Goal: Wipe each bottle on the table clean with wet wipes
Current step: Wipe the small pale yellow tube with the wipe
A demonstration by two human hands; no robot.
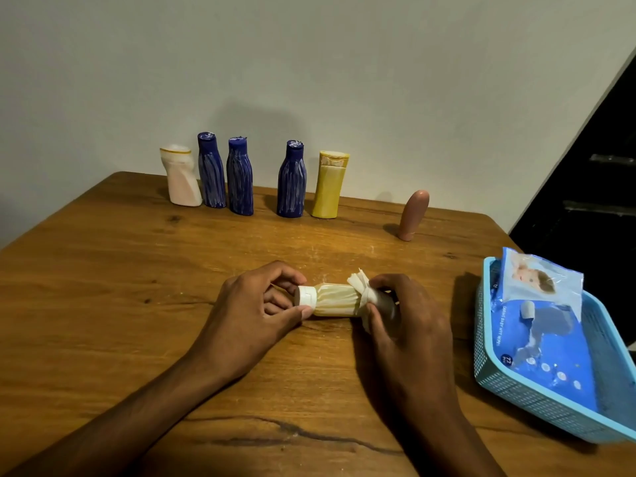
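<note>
A pale yellow bottle (335,299) with a white cap (305,297) lies on its side at the middle of the wooden table (137,270). My left hand (254,315) pinches the cap end between thumb and fingers. My right hand (402,318) grips the bottle's other end, with a white wet wipe (361,287) wrapped around it. Along the back stand a pink-white bottle (181,177), three blue bottles (211,170) (240,176) (292,179), a yellow bottle (329,184) and a small pink bottle (412,215), all upside down on their caps.
A light blue plastic basket (509,390) sits at the table's right edge and holds a blue pack of baby wet wipes (543,332) with its flap open. A grey wall runs close behind the bottle row.
</note>
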